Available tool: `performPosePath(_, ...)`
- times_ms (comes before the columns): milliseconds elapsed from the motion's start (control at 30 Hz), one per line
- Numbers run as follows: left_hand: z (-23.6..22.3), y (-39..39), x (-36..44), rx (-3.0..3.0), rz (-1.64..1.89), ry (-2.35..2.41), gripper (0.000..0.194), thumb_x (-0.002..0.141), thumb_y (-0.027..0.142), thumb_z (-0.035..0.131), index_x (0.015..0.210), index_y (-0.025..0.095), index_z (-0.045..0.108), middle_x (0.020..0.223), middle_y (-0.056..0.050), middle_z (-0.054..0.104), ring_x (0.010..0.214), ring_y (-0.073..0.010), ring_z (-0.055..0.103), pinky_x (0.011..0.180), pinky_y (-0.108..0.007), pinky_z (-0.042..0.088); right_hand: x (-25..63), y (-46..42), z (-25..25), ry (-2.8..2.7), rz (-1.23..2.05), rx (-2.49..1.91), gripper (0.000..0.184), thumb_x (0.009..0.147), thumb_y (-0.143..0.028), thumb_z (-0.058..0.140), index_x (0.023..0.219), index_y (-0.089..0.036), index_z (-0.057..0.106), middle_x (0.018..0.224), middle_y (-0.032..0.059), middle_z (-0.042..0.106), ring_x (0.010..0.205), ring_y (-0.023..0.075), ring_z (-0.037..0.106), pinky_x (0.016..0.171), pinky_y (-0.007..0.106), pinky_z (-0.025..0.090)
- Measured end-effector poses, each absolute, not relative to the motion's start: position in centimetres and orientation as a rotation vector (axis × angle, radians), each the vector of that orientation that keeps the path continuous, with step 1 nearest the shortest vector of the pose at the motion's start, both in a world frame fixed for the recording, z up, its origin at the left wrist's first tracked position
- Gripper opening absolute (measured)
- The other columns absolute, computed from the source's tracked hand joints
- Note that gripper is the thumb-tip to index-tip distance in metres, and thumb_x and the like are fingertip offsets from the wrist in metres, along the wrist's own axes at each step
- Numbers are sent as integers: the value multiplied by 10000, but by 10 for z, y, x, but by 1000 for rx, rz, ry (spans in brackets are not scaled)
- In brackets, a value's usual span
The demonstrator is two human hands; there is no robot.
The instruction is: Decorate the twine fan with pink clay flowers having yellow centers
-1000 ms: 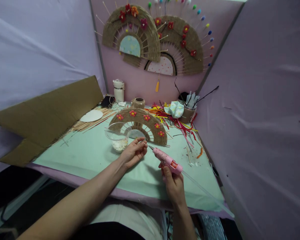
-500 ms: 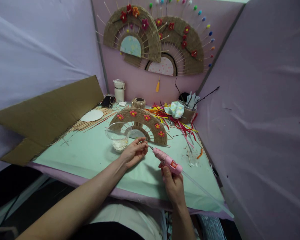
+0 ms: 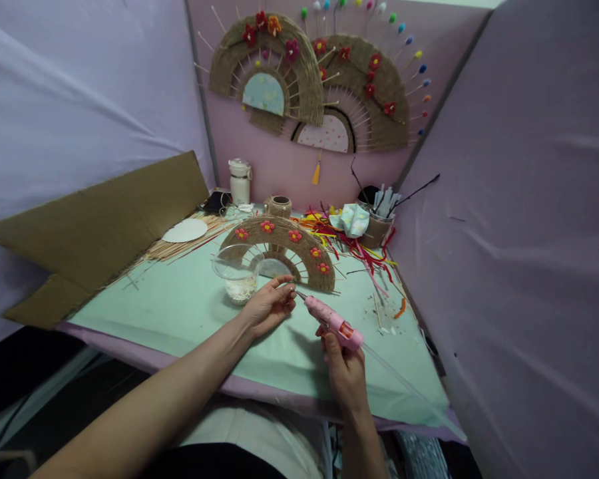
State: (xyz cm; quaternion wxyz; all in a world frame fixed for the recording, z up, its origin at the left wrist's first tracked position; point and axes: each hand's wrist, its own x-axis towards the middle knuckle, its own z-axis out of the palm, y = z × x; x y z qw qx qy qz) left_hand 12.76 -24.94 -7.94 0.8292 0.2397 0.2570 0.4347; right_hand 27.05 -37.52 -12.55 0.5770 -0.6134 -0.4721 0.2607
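Observation:
My right hand (image 3: 347, 369) is wrapped round a pink hot glue gun (image 3: 332, 320), with a long clear glue stick (image 3: 409, 389) trailing from its back. The gun's metal nozzle points at the fingertips of my left hand (image 3: 272, 306). Those fingertips are pinched on a tiny pale bead (image 3: 293, 289), close to the nozzle. Just behind lies a half-ring fan of twine and sticks (image 3: 274, 229), with several red flowers along its band. A clear plastic cup (image 3: 238, 273), holding small pale beads at its bottom, stands left of my left hand.
Folded cardboard (image 3: 104, 233) leans along the left side, near a white oval (image 3: 185, 231) on thin sticks. At the back stand a white bottle (image 3: 240, 181), a twine roll (image 3: 278, 206) and a pot (image 3: 377, 229). Coloured pipe cleaners (image 3: 324, 229) lie beside the pot. Finished fans (image 3: 264, 73) hang on the wall.
The view has shifted slightly. Both hands hold nearly the same pose, with the nozzle still beside my left fingertips.

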Motion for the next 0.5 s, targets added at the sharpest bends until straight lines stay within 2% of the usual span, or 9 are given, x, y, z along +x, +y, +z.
performPosePath(200, -83, -249, 127, 525, 921, 531, 309, 698, 41, 767, 956, 132, 623, 717, 11, 617, 604, -70, 601, 585, -177, 512, 268, -375, -124, -1132, 564, -1414, 471, 883, -572, 499, 894, -159, 725, 788, 70, 684, 644, 181, 579, 566, 274, 459)
performPosePath(500, -85, -249, 128, 557, 919, 549, 351, 681, 82, 799, 979, 139, 622, 733, 5, 634, 603, -73, 602, 579, -180, 505, 267, -376, -121, -1175, 540, -1414, 432, 897, -543, 494, 959, -182, 723, 696, 49, 643, 676, 208, 586, 582, 288, 463)
